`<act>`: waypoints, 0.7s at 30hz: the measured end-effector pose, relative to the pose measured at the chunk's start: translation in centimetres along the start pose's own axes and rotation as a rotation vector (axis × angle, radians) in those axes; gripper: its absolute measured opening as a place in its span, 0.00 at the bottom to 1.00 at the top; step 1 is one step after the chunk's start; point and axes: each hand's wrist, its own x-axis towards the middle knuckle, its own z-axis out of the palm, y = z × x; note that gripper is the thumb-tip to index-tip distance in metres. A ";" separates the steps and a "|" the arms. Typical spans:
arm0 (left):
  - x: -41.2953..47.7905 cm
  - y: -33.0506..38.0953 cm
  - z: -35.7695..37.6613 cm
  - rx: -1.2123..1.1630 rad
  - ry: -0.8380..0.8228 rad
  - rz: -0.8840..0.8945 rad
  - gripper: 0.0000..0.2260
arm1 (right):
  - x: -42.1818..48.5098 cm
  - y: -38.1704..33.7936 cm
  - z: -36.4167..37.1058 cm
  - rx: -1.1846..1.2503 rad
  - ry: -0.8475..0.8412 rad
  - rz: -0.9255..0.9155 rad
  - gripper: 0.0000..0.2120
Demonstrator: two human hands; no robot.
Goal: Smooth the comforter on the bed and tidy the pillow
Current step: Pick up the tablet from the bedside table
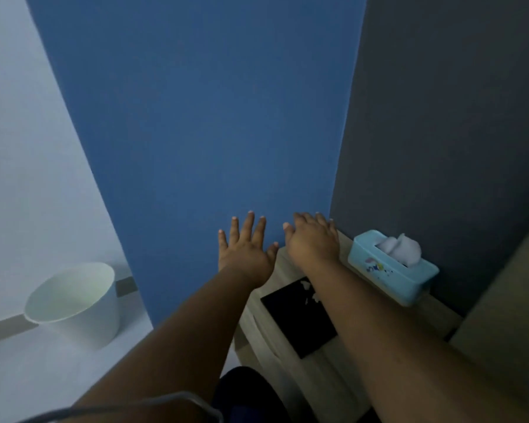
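Your left hand [245, 248] and right hand [312, 239]: open, empty | bed unseen | turn to it; sweep comforter with flat palms, centre outward

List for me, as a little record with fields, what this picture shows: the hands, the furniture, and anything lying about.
left hand: stretched forward, fingers spread, holding nothing
right hand: stretched forward beside it, fingers straight, holding nothing
backdrop: blue wall panel; whether the hands touch it cannot be told
bedside table: wooden, below the right arm
tissue box: light blue, on the table, a tissue sticking out
black flat item: on the table, partly under the right arm
white bin: on the floor, left
bed, comforter, pillow: not in view
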 end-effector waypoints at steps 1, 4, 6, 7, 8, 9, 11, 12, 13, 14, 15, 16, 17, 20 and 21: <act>-0.7 0.7 -0.8 0.016 0.006 0.016 0.29 | -0.7 0.2 -0.8 0.016 0.009 0.004 0.25; -1.3 2.3 -2.8 0.036 0.035 0.064 0.29 | -1.8 1.1 -2.8 0.054 0.028 0.019 0.25; -1.1 2.8 -3.3 0.029 0.050 0.081 0.29 | -2.2 1.8 -2.9 0.059 0.034 0.007 0.24; -0.9 3.0 -3.0 0.017 0.054 0.085 0.29 | -2.3 2.3 -2.6 0.055 0.035 -0.002 0.24; -0.7 3.0 -2.6 0.003 0.050 0.085 0.29 | -2.5 2.8 -2.1 0.049 0.033 -0.008 0.24; -0.6 3.0 -1.9 -0.018 0.038 0.081 0.29 | -2.6 3.3 -1.4 0.040 0.030 -0.014 0.24; -0.3 3.0 0.1 -0.067 -0.005 0.063 0.29 | -2.7 4.6 0.5 0.022 0.000 -0.023 0.24; 0.0 2.9 1.2 -0.080 -0.034 0.052 0.29 | -2.7 5.2 1.6 0.018 -0.028 -0.026 0.23; 0.3 2.8 2.4 -0.082 -0.065 0.044 0.29 | -2.7 5.9 2.6 0.013 -0.059 -0.031 0.24; 0.7 2.7 3.5 -0.077 -0.096 0.038 0.30 | -2.8 6.5 3.6 0.008 -0.088 -0.037 0.24; 1.1 2.5 4.6 -0.072 -0.124 0.034 0.30 | -2.8 7.1 4.6 0.001 -0.116 -0.044 0.25; 1.6 2.4 5.7 -0.072 -0.149 0.030 0.30 | -2.8 7.6 5.5 -0.006 -0.145 -0.050 0.25; 2.1 2.3 6.7 -0.078 -0.174 0.024 0.30 | -2.7 8.2 6.4 -0.012 -0.173 -0.058 0.26; 3.6 2.1 9.6 -0.111 -0.251 0.006 0.31 | -2.5 9.9 9.0 -0.008 -0.298 -0.084 0.29; 3.9 2.1 10.6 -0.122 -0.275 0.002 0.31 | -2.4 10.5 9.8 -0.003 -0.350 -0.091 0.30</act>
